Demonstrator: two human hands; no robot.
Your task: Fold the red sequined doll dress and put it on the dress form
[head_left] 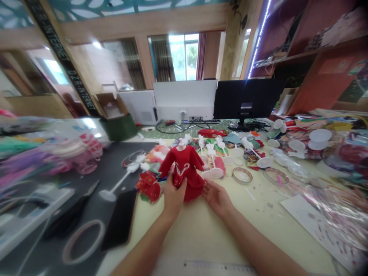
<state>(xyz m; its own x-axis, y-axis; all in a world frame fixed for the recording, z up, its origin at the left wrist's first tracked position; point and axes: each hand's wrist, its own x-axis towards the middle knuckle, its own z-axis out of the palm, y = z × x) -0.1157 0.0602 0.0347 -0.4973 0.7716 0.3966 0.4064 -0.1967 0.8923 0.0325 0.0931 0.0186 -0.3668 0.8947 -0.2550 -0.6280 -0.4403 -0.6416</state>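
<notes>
Head view: the person's left hand (174, 195) curls around the front of a red doll dress (185, 165) on a white stand (181, 142), while the right hand (217, 199) lies open, fingers spread, just at the skirt's edge. The dress stands upright on the cream bench (201, 234), among fabric scraps (149, 186) and more white plastic stands (216, 173); a black phone (120, 218) lies off to the left.

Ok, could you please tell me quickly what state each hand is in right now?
Left hand: closed, holding the red dress.
Right hand: open, fingertips against the dress, not gripping.
</notes>
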